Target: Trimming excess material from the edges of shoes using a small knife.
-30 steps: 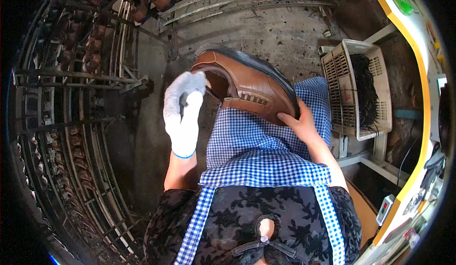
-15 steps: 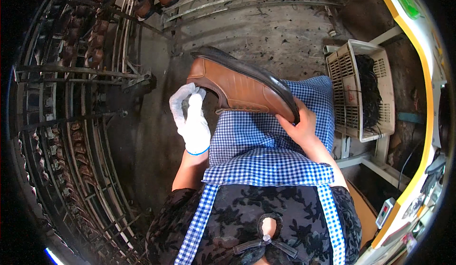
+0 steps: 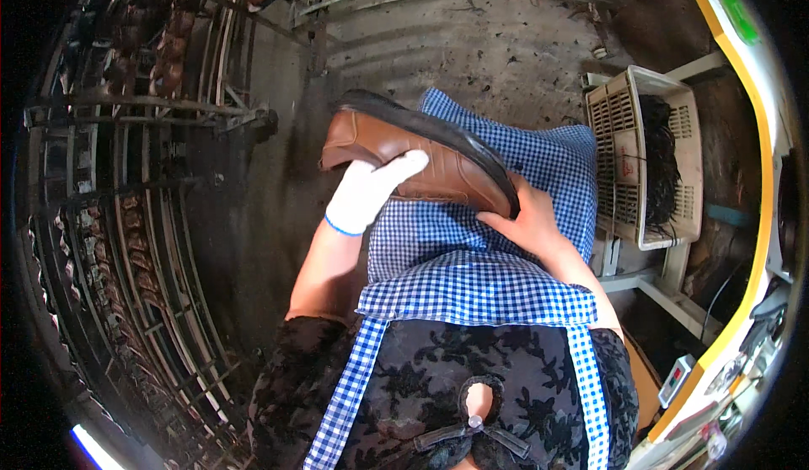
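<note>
A brown leather shoe point(image 3: 442, 166) with a black sole lies on its side above my lap, its toe pointing right and toward me. My left hand point(image 3: 366, 193), in a white glove with a blue cuff edge, grips it at the opening. The thumb lies along the shoe's upper; the other fingers are hidden, seemingly inside the opening. Bare, my right hand point(image 3: 534, 219) is closed around the toe, its thumb on the upper and the rest of the fingers partly hidden by the sole.
A blue checked apron point(image 3: 480, 289) covers my lap. To the right stands a cream plastic crate point(image 3: 619, 145) holding black strips, beside a white machine table with a yellow edge point(image 3: 763, 183). Metal racks point(image 3: 152, 107) with several shoes line the left. Dark scraps dot the floor point(image 3: 506, 48).
My left hand has gone from the heel-side rim to the shoe's opening, laying its thumb over the upper. The shoe has shifted slightly left and tilted a little.
</note>
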Demonstrator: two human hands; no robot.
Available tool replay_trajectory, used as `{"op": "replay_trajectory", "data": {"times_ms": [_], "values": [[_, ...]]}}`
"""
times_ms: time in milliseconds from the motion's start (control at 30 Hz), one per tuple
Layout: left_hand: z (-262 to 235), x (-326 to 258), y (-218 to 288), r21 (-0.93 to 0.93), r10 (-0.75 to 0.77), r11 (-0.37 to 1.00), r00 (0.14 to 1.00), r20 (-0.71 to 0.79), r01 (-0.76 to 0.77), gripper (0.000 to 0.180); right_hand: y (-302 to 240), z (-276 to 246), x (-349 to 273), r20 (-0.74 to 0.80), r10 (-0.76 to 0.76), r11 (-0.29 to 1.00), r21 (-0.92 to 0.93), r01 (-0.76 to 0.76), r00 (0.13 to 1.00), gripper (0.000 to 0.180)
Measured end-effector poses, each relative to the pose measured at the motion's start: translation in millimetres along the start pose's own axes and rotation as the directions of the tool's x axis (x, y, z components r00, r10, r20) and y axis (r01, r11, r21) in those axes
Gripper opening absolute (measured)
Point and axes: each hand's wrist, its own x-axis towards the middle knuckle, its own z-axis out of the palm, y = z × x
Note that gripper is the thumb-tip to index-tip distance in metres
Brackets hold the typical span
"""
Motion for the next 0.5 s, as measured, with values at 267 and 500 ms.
{"op": "replay_trajectory", "data": {"times_ms": [267,500], "values": [[-18.5,17.0,-5.7,0.265,-0.169,0.957,0.97,0.173,0.119,0.025,-26.3,-3.6,45.8,-0.027,0.008,0.952,0.306,0.001,1.0,0.03],[-9.5,38.8,-7.3,0.376,-0.228,0.905,0.973,0.041,0.196,0.032,-3.0,29.3,80.7,-0.097,0.19,0.836,0.538,-0.11,0.977,0.032]]}}
